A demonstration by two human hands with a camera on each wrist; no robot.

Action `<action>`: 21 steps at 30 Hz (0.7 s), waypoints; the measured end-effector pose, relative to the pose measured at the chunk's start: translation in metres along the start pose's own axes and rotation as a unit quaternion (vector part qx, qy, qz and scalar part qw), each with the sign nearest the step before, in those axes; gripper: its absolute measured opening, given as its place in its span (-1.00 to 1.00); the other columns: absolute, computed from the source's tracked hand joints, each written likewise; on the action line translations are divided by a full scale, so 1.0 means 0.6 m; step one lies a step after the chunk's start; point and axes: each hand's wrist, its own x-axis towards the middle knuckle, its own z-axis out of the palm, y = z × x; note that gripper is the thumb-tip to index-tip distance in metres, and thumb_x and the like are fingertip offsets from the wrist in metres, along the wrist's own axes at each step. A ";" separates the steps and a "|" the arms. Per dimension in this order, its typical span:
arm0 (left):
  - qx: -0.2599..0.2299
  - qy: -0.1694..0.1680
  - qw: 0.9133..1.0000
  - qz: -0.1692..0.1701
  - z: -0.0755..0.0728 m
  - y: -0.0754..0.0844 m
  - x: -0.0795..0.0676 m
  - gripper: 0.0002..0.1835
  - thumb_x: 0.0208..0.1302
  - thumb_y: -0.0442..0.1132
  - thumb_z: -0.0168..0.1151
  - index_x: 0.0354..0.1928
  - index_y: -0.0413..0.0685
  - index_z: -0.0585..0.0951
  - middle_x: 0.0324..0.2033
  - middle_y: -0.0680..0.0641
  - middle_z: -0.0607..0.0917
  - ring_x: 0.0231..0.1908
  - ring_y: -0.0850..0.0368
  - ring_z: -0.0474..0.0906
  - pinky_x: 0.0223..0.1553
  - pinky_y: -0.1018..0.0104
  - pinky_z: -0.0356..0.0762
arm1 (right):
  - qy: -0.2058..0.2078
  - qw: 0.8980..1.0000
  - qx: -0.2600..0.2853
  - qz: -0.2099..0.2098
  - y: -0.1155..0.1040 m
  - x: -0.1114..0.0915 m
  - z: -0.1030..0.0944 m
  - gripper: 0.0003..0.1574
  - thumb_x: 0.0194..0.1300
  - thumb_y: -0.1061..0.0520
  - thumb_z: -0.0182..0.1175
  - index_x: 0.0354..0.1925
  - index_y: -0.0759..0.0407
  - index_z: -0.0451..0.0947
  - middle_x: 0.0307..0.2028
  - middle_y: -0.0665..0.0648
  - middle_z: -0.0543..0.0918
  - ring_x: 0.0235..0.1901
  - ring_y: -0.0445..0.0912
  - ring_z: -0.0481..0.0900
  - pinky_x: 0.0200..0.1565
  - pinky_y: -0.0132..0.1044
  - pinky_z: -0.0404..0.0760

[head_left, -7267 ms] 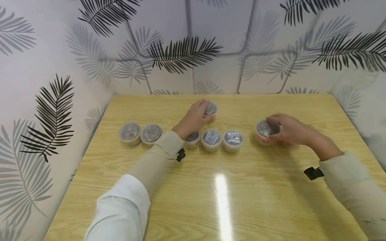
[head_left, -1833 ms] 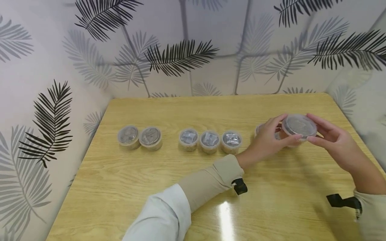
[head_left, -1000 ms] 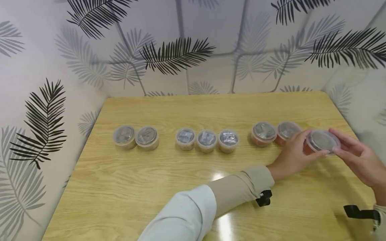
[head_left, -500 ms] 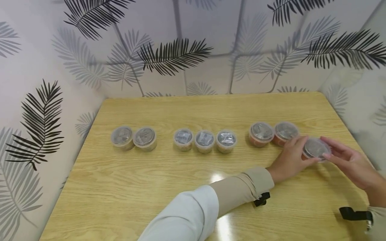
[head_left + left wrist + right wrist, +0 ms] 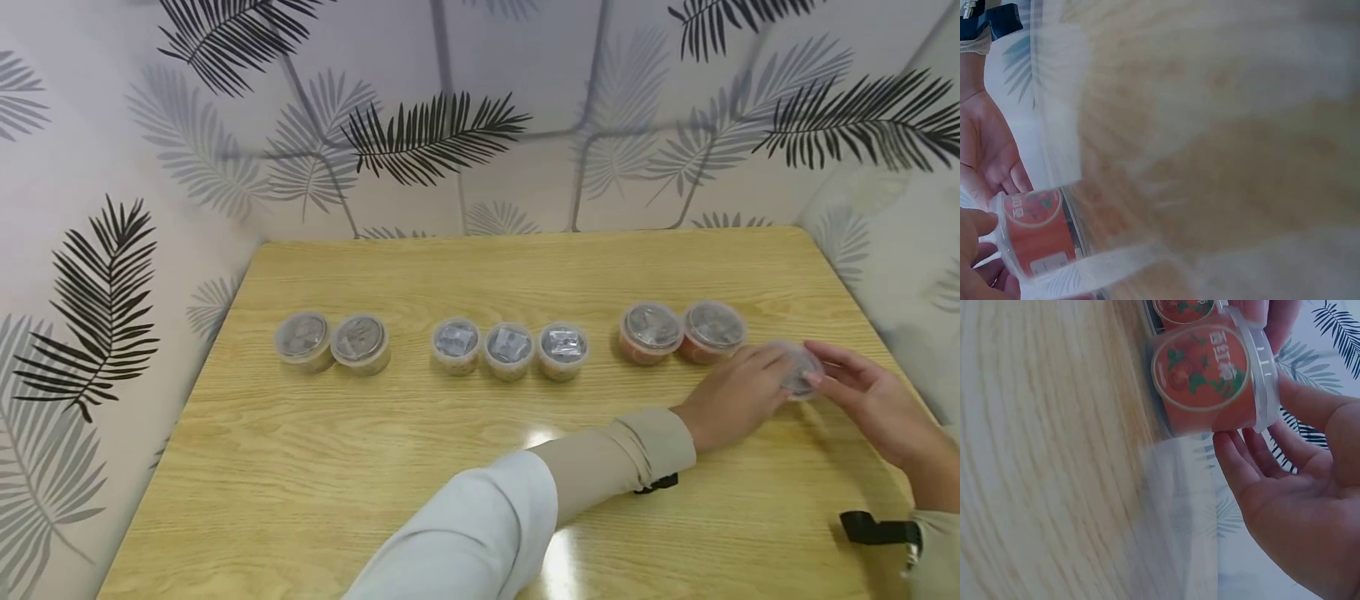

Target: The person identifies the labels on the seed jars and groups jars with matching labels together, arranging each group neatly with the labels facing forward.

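Observation:
At the right end of the table, both hands are on a round plastic tub (image 5: pixel 801 372) with a clear lid. In the right wrist view this tub (image 5: pixel 1205 380) shows a red label with printed tomatoes. My right hand (image 5: pixel 881 408) grips its right side, thumb at the lid and fingers round the wall. My left hand (image 5: pixel 738 398), slightly blurred, holds the left side at the lid rim. The left wrist view has the tub (image 5: pixel 1038 231) between the two hands. Left of it stand two more red tubs, one (image 5: pixel 714 330) near my left hand and another (image 5: pixel 651 332) beside that.
Three tubs with silvery packets under their lids, among them the middle one (image 5: pixel 510 352), stand in a row mid-table. Two pale tubs (image 5: pixel 302 340) sit together at the left. The wooden table (image 5: pixel 337 467) meets a leaf-patterned wall covering (image 5: pixel 420 67) behind.
The held tub has come down and to the right, ending beside the two red tubs. Earlier my left hand was at a tub near mid-table; now it is at the right with the other hand.

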 end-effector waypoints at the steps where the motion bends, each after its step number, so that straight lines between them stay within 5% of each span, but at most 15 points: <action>1: 0.013 -0.006 1.000 0.007 -0.001 -0.001 0.002 -0.56 0.45 -0.06 -0.13 0.30 -0.01 0.32 0.24 0.06 0.37 0.29 0.25 0.12 0.32 0.46 -0.20 | 0.009 1.000 0.011 0.004 0.000 0.000 -0.002 -0.35 0.38 0.32 -0.03 0.39 0.12 0.11 0.01 -0.26 0.44 -0.06 -0.48 0.44 -0.17 -0.64 0.45; 8: 0.094 -0.073 0.992 0.042 -0.010 -0.005 0.030 -0.62 0.50 -0.15 -0.23 0.26 0.06 0.38 0.24 0.10 0.37 0.29 0.27 0.13 0.33 0.42 -0.24 | 0.053 0.996 0.071 0.021 -0.002 0.004 -0.007 -0.37 0.38 0.28 0.00 0.37 0.13 0.13 -0.02 -0.19 0.42 -0.11 -0.43 0.47 -0.17 -0.63 0.46; 14: 0.118 -0.093 0.987 0.056 -0.012 -0.018 0.061 -0.69 0.49 -0.20 -0.21 0.11 0.17 0.49 0.11 0.16 0.46 0.19 0.33 0.24 0.29 0.51 -0.07 | 0.090 0.986 0.139 0.020 -0.011 0.021 -0.008 -0.41 0.35 0.28 0.05 0.31 0.11 0.24 -0.06 -0.17 0.45 -0.17 -0.43 0.49 -0.17 -0.63 0.46; 21: 0.156 -0.100 0.982 0.046 0.003 -0.029 0.077 -0.61 0.51 -0.24 -0.29 0.25 0.09 0.40 0.25 0.07 0.37 0.28 0.25 0.17 0.30 0.44 -0.05 | 0.125 0.970 0.207 0.020 -0.019 0.037 0.005 -0.65 0.29 0.33 0.10 -0.05 -0.03 0.57 -0.12 -0.16 0.54 -0.22 -0.39 0.55 -0.20 -0.60 0.51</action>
